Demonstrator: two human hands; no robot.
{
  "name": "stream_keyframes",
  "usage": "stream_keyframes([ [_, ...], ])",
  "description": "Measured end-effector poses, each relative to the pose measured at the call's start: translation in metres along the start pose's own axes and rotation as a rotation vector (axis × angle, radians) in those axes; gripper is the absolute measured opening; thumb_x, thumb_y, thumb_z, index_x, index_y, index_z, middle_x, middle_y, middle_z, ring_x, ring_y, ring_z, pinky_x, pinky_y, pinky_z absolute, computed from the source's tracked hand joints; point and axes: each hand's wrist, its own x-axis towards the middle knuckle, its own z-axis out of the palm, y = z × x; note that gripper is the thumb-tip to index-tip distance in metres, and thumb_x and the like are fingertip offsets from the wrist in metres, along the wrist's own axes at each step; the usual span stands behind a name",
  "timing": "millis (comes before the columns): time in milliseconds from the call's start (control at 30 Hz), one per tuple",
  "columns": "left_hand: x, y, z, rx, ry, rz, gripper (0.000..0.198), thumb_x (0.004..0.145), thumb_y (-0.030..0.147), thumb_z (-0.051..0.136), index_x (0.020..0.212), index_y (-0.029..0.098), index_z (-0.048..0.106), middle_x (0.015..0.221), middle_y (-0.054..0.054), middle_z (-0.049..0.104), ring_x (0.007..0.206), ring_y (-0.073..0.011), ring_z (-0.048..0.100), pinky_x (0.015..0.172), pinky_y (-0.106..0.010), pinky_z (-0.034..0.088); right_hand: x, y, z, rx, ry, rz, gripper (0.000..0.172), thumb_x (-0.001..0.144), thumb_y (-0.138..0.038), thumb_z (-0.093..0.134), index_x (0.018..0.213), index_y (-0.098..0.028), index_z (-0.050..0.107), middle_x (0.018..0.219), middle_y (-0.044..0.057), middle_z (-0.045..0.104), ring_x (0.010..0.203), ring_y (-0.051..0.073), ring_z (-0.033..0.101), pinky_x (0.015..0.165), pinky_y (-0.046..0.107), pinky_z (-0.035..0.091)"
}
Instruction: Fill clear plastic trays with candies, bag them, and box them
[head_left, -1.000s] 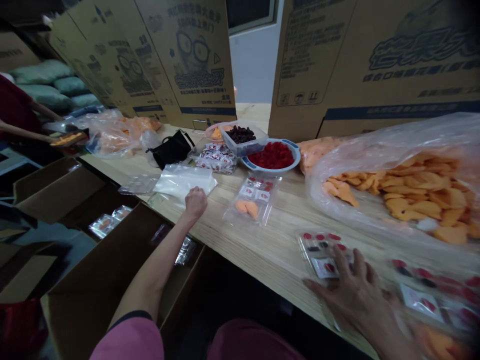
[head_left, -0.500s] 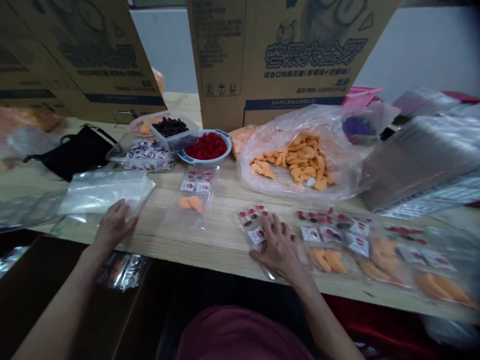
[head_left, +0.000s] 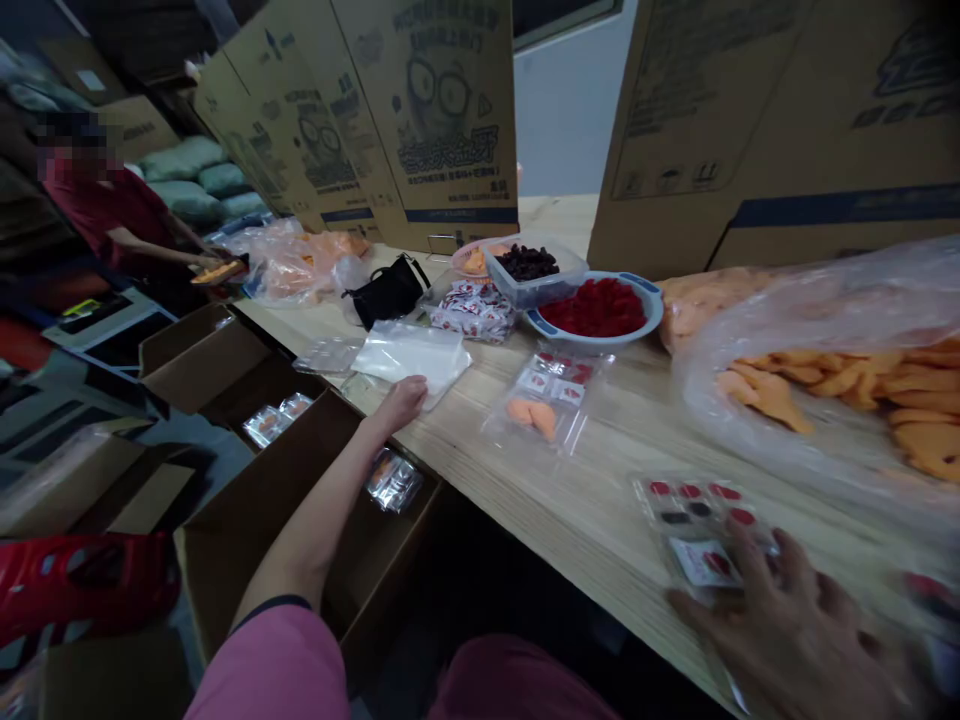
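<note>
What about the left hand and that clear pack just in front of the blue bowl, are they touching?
Apart. The head view shows a strip of wooden table between the left hand and the clear pack.

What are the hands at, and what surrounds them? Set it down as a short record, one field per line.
Left hand: fingers curled at the near edge of clear plastic bags; grip unclear
Right hand: fingers spread over a clear tray holding red pieces, dark pieces and a sachet
Between the hands: bagged pack
Behind that: blue-rimmed bowl of red pieces
Right side: open plastic bag of orange pieces
Lower left: open cardboard box, silvery packs inside
</note>
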Motion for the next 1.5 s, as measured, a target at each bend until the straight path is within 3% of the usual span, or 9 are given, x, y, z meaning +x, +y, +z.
stream_keyframes([
  [233,0.006,-0.007,0.005,-0.093,0.092,-0.086,0.017,0.075,0.008,0.043,0.065,0.018,0.055,0.083,-0.008,0.064,0.086,-0.0187,0.060,0.085,-0.034,0.047,0.002,-0.005,-0.009,-0.030,-0.037,0.008,0.083,0.073,-0.073,0.037,0.139,-0.023,0.036,0.143,0.020,0.030,0.116,0.052,0.041,0.078,0.069,0.042],
  [467,0.009,-0.006,0.009,-0.233,0.183,-0.228,0.013,0.068,0.014,0.044,0.060,0.017,0.053,0.083,-0.006,0.067,0.082,-0.0169,0.061,0.078,-0.031,0.048,-0.001,-0.002,-0.007,-0.021,0.000,0.010,0.082,0.075,-0.069,0.040,0.139,-0.019,0.037,0.143,0.021,0.031,0.116,0.051,0.042,0.079,0.066,0.042],
  [767,0.006,0.008,-0.011,-0.272,0.287,-0.259,0.017,0.073,0.013,0.042,0.069,0.015,0.058,0.093,-0.010,0.069,0.087,-0.0181,0.064,0.076,-0.029,0.050,-0.002,0.000,-0.005,0.031,0.066,-0.032,0.073,0.075,-0.062,0.045,0.137,-0.024,0.039,0.140,0.019,0.035,0.114,0.049,0.045,0.078,0.064,0.043],
  [833,0.005,0.028,-0.016,-0.254,0.311,-0.203,0.020,0.076,0.012,0.042,0.081,0.015,0.061,0.097,-0.010,0.068,0.091,-0.0192,0.063,0.082,-0.033,0.049,-0.006,0.001,-0.009,0.043,0.066,-0.078,0.072,0.076,-0.057,0.047,0.138,-0.023,0.037,0.141,0.019,0.034,0.113,0.048,0.046,0.078,0.061,0.045],
  [933,0.003,0.079,-0.012,-0.267,0.286,-0.046,0.022,0.080,0.012,0.044,0.093,0.016,0.062,0.098,-0.009,0.067,0.097,-0.0205,0.060,0.089,-0.035,0.046,-0.020,-0.001,-0.021,0.072,0.101,-0.197,0.077,0.072,-0.047,0.052,0.142,-0.022,0.031,0.144,0.016,0.031,0.116,0.043,0.046,0.082,0.056,0.046],
  [1033,-0.005,0.148,0.011,-0.313,0.190,0.199,0.022,0.080,0.009,0.045,0.091,0.018,0.061,0.100,-0.008,0.066,0.101,-0.0198,0.058,0.092,-0.034,0.045,-0.043,-0.005,-0.041,0.119,0.105,-0.379,0.087,0.065,-0.041,0.060,0.144,-0.023,0.029,0.148,0.015,0.027,0.123,0.041,0.039,0.090,0.053,0.042],
  [1200,-0.034,0.245,0.061,-0.395,-0.052,0.579,0.017,0.080,0.008,0.043,0.083,0.019,0.057,0.091,-0.008,0.063,0.092,-0.0202,0.058,0.085,-0.033,0.047,-0.084,-0.007,-0.077,0.185,-0.097,-0.555,0.085,0.067,-0.045,0.062,0.145,-0.028,0.034,0.151,0.011,0.024,0.130,0.042,0.030,0.099,0.055,0.034],
  [1333,-0.049,0.277,0.084,-0.509,-0.225,0.704,0.012,0.081,0.010,0.044,0.076,0.018,0.052,0.085,-0.007,0.061,0.087,-0.0190,0.058,0.080,-0.031,0.048,-0.105,0.004,-0.086,0.171,-0.243,-0.499,0.081,0.067,-0.046,0.061,0.142,-0.024,0.040,0.149,0.012,0.030,0.130,0.041,0.031,0.101,0.056,0.031],
  [1500,-0.050,0.278,0.092,-0.615,-0.209,0.695,0.015,0.080,0.008,0.045,0.083,0.017,0.056,0.094,-0.009,0.064,0.101,-0.0206,0.057,0.088,-0.035,0.047,-0.114,0.020,-0.076,0.176,-0.344,-0.461,0.088,0.063,-0.044,0.064,0.144,-0.027,0.036,0.152,0.010,0.025,0.133,0.039,0.028,0.104,0.057,0.028],
])
